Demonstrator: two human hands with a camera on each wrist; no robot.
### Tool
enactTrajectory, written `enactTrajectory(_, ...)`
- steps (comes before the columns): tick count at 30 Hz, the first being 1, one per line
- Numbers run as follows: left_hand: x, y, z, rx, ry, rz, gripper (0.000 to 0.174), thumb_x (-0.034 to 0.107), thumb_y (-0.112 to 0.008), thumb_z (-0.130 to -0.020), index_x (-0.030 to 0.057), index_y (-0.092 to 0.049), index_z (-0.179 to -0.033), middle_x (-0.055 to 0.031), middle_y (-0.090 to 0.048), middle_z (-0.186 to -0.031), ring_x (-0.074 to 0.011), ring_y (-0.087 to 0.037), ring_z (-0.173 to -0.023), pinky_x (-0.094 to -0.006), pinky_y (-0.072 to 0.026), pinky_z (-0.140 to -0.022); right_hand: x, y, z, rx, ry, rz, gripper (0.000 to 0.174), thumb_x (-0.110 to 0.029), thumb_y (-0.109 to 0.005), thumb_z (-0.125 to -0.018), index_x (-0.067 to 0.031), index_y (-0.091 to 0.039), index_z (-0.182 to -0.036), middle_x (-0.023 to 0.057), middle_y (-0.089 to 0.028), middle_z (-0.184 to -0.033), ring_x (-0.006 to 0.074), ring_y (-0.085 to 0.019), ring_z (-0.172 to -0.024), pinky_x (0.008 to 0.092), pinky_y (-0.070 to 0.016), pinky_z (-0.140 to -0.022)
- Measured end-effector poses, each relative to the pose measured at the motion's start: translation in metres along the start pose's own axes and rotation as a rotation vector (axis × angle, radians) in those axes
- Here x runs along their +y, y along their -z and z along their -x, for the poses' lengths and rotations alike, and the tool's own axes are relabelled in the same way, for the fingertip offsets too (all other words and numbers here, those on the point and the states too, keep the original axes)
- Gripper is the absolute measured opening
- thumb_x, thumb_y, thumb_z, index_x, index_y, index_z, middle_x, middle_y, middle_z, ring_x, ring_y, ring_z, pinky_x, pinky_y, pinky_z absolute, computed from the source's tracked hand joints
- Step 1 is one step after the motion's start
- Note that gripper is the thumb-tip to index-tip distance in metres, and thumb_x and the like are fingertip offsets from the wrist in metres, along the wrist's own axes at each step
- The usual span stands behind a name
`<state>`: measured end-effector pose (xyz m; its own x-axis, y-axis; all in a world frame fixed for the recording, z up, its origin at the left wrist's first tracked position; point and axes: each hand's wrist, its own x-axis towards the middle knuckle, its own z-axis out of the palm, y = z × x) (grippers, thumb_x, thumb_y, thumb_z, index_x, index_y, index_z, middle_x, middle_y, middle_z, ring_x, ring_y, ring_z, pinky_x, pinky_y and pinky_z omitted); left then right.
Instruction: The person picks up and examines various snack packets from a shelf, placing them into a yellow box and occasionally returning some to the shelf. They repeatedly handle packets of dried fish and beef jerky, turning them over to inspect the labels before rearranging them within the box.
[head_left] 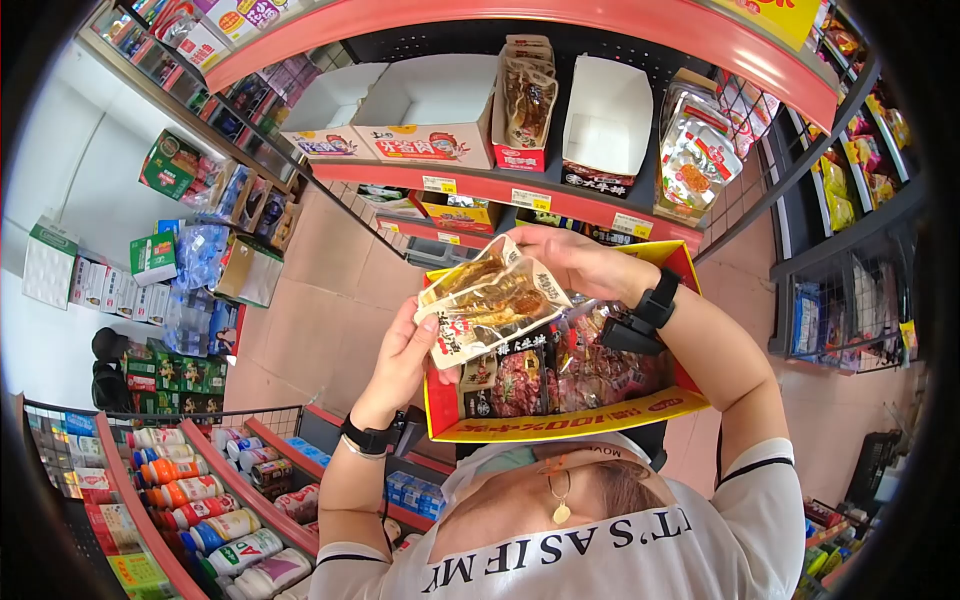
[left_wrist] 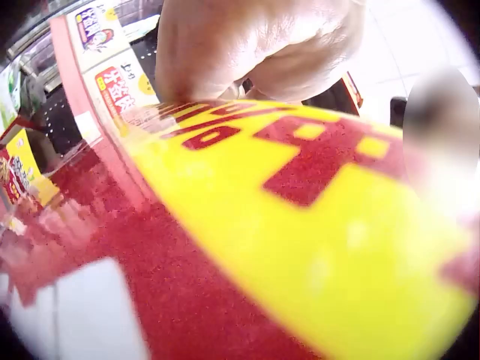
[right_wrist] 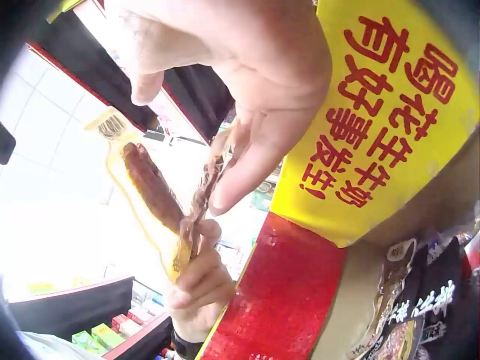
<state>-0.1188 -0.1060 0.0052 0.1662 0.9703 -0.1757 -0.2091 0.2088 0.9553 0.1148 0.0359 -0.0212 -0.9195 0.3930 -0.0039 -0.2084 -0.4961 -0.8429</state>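
In the head view, vacuum-packed snack pouches [head_left: 495, 305], clear with pale edges and brown contents, are spread between both hands over an open carton. My left hand [head_left: 405, 345] pinches their lower left end with the thumb on top. At the far upper edge my right hand [head_left: 580, 265] grips them; in the right wrist view its thumb and fingers pinch one pouch [right_wrist: 204, 180] beside another that fans outward. Below lies the yellow and red carton [head_left: 560, 425], close to the chest, holding several dark-and-red meat packs [head_left: 520, 380]. The left wrist view is mostly filled by the carton's side [left_wrist: 322, 217].
Ahead, a red-edged shelf [head_left: 460, 180] carries white display boxes [head_left: 425, 110], a box of upright brown pouches [head_left: 525, 100] and silver packs [head_left: 697, 165]. Bottles [head_left: 190, 490] fill a rack at the lower left. Cartons and wrapped packs [head_left: 200, 270] stack on the left.
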Motion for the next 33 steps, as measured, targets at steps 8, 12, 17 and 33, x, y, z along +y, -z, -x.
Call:
enactTrajectory(8,-0.002,-0.001,0.0,-0.011,0.007,0.016,0.03,0.023,-0.039,-0.097,0.006,-0.035,-0.122,-0.0081,-0.06,-0.093,-0.0138,-0.062,-0.063,-0.0235,-0.0517,-0.054,-0.019,-0.019,0.004,0.005,0.031,-0.024,0.064,-0.013,-0.06,-0.079,-0.0012,-0.029,-0.134,0.0155,-0.048,-0.127,0.0237,-0.049,-0.117,0.0349,-0.0321,-0.103)
enactTrajectory(12,-0.005,-0.003,-0.002,-0.002,-0.025,-0.029,0.031,0.024,-0.039,-0.098,0.0059,-0.034,-0.123,-0.0082,-0.06,-0.096,-0.0135,-0.063,-0.066,-0.0242,-0.0529,-0.055,-0.011,-0.006,0.003,0.037,-0.045,0.049,0.056,-0.014,-0.056,-0.084,-0.0038,-0.03,-0.132,0.0088,-0.051,-0.125,0.0144,-0.059,-0.1,0.0264,-0.05,-0.078)
enactTrajectory(17,-0.011,0.002,-0.003,-0.014,-0.061,-0.021,0.032,0.023,-0.038,-0.098,0.0052,-0.034,-0.124,-0.0079,-0.059,-0.099,-0.0127,-0.063,-0.068,-0.0246,-0.0533,-0.055,-0.017,-0.008,0.004,0.021,-0.092,0.126,0.058,-0.022,-0.058,-0.086,-0.0043,-0.03,-0.133,0.0082,-0.052,-0.123,0.0144,-0.061,-0.096,0.0267,-0.0527,-0.071)
enactTrajectory(33,-0.01,-0.001,0.0,-0.002,-0.038,0.027,0.041,0.024,-0.038,-0.097,0.008,-0.026,-0.133,-0.011,-0.053,-0.116,-0.0179,-0.064,-0.082,-0.0298,-0.0558,-0.06,-0.004,-0.008,0.001,0.108,-0.121,0.236,0.08,-0.006,-0.068,-0.079,-0.0027,-0.016,-0.14,0.0126,-0.056,-0.112,0.014,-0.062,-0.081,0.0237,-0.0534,-0.06)
